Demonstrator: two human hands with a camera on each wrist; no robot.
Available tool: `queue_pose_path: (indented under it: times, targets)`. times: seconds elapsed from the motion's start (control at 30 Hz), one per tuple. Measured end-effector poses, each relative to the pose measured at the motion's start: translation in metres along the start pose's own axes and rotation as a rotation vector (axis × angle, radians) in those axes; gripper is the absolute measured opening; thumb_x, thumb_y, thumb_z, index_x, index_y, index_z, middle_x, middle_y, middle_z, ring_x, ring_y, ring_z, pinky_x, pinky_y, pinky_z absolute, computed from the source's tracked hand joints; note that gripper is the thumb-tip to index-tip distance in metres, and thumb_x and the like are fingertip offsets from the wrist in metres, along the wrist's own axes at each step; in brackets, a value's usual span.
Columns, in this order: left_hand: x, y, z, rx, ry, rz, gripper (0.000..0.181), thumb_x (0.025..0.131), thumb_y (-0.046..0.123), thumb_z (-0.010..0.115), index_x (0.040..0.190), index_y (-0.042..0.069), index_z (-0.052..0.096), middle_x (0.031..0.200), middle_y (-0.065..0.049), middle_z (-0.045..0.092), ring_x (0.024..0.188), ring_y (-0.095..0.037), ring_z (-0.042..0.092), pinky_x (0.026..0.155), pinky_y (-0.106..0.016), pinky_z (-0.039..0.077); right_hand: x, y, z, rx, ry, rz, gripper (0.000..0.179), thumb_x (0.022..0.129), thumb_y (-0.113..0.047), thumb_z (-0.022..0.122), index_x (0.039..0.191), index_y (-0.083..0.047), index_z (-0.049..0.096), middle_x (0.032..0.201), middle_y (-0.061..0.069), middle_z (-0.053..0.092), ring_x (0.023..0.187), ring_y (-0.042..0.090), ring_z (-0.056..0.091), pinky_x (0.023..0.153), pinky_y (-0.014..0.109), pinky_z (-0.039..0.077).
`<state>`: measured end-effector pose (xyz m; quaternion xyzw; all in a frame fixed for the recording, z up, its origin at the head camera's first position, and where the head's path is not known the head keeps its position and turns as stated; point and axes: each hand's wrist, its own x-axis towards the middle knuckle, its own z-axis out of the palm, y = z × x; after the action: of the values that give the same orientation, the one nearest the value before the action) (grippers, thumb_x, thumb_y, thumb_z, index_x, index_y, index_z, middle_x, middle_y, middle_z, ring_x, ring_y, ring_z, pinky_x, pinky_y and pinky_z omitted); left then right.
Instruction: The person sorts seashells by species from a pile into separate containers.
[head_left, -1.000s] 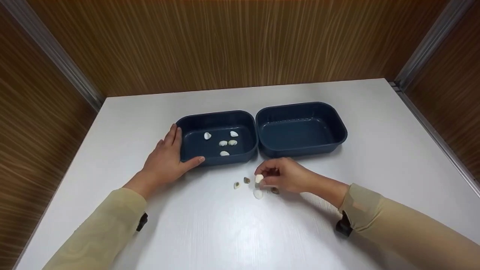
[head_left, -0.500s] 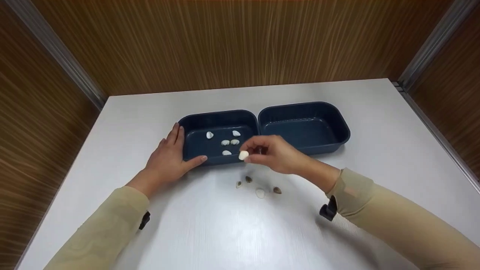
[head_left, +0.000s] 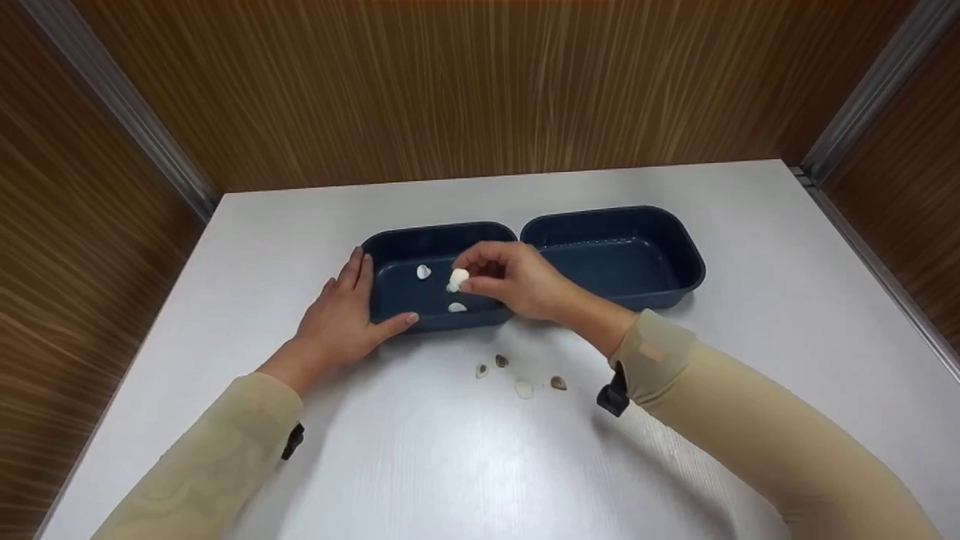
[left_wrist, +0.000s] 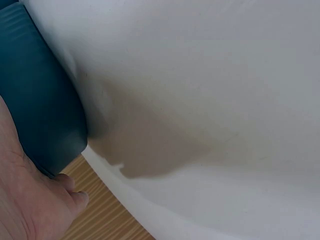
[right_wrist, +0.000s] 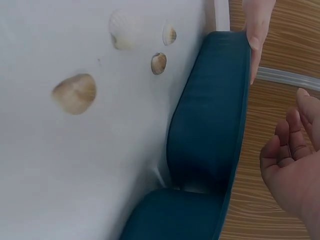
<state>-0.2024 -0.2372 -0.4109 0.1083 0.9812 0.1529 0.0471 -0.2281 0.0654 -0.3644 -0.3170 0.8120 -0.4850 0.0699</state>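
Note:
My right hand (head_left: 525, 281) pinches a white seashell (head_left: 460, 277) between thumb and fingers, over the left blue bin (head_left: 397, 296). In that bin lie several white shells; one shell (head_left: 424, 271) sits to the left, another (head_left: 457, 307) near the front wall, and the hand hides others. My left hand (head_left: 336, 319) rests against the bin's left end, fingers straight along the side and thumb on the front rim. On the table, in front of the bins, lie a flat white shell (right_wrist: 122, 31), a brownish shell (right_wrist: 75, 93) and smaller brown-marked ones.
A second blue bin (head_left: 626, 262) stands right of the first, close against it, with nothing seen inside. Both stand on a white table (head_left: 420, 465). Wood-grain panels (head_left: 480, 97) rise behind and at both sides, with metal strips at the corners.
The right hand has carried the white shell from the table, up and leftward, over the left bin. The left hand has stayed on that bin.

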Motion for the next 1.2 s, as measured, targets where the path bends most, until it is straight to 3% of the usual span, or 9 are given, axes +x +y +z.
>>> queue_pose_path:
  times: [0.5,0.77,0.97,1.2]
  targets:
    - [-0.001,-0.003,0.002,0.011,0.006,0.010,0.134,0.085,0.097,0.040,0.168,-0.001,0.000,0.177,-0.019,-0.007,0.156,-0.053,0.021,0.128,-0.059,0.016,0.040,0.019,0.018,0.054,0.095,0.035,0.024,0.102,-0.014,0.075,0.125,-0.007,0.075,0.104,0.004,0.072,0.093,0.017,0.064,0.078,0.028,0.053]
    - [-0.001,-0.004,-0.001,0.011,-0.002,-0.009,0.129,0.090,0.090,0.047,0.169,0.000,-0.001,0.177,-0.018,-0.009,0.155,-0.055,0.021,0.126,-0.061,0.019,0.052,0.024,0.023,0.051,0.136,0.064,0.023,0.101,-0.014,0.075,0.123,-0.006,0.076,0.102,0.004,0.072,0.089,0.014,0.063,0.078,0.026,0.051]
    - [-0.001,-0.004,-0.001,0.017,-0.005,-0.016,0.134,0.085,0.096,0.041,0.169,0.001,-0.002,0.177,-0.017,-0.009,0.155,-0.055,0.021,0.126,-0.061,0.019,0.057,0.027,0.024,0.014,0.164,0.102,0.022,0.102,-0.015,0.075,0.122,-0.008,0.076,0.102,0.004,0.072,0.091,0.014,0.063,0.081,0.025,0.051]
    - [0.000,-0.005,-0.001,0.014,-0.002,-0.013,0.134,0.085,0.097,0.041,0.169,0.001,-0.001,0.177,-0.017,-0.009,0.156,-0.053,0.020,0.127,-0.059,0.017,0.060,0.027,0.023,0.013,0.184,0.131,0.022,0.102,-0.014,0.075,0.123,-0.008,0.075,0.103,0.004,0.073,0.087,0.013,0.062,0.076,0.025,0.051]
